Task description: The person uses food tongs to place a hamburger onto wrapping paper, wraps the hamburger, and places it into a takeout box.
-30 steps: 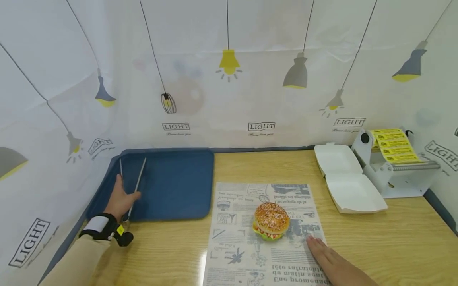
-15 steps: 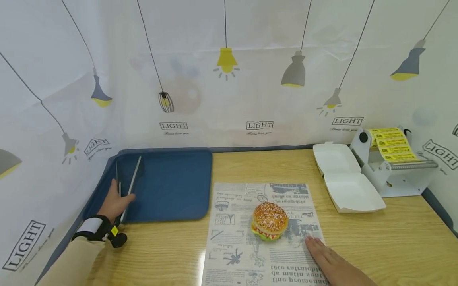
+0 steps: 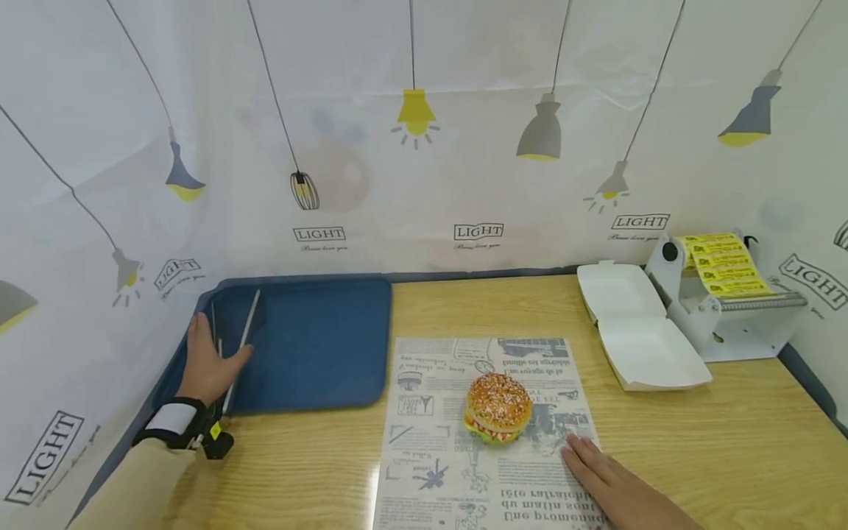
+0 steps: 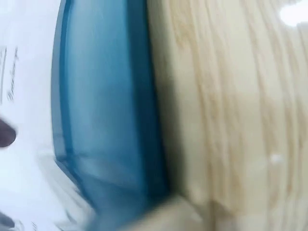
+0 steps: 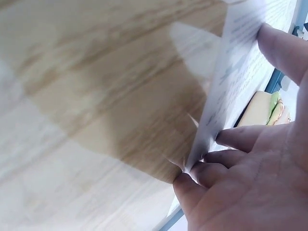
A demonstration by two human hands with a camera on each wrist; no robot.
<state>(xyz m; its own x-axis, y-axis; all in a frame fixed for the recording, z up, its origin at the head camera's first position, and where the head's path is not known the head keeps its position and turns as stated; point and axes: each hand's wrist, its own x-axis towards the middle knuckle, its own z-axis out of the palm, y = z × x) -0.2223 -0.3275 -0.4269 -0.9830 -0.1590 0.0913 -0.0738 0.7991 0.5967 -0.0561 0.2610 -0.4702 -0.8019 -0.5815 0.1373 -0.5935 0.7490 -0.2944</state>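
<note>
Metal tongs [image 3: 241, 342] lie along the left part of the blue tray [image 3: 318, 368], arms apart. My left hand [image 3: 208, 368] is over their near end, fingers straight and thumb spread out, with the thumb tip at the right arm of the tongs. A sesame-bun burger [image 3: 498, 408] sits on the printed wrapping paper [image 3: 424, 442]. My right hand [image 3: 612, 478] rests on the right edge of that paper; in the right wrist view its fingertips [image 5: 226, 139] touch the edge. The left wrist view is blurred and shows mostly the tray's side [image 4: 101, 96].
An open white clamshell box [image 3: 652, 357] stands right of the paper. Beside it is a label dispenser [image 3: 729, 309] with a yellow label roll. A printed curtain [image 3: 371, 147] hangs behind and along both sides of the wooden table [image 3: 298, 471].
The tongs have shifted slightly left on the tray. My left hand has loosened around them, its fingers moving left and straightening. My right hand has stayed on the paper.
</note>
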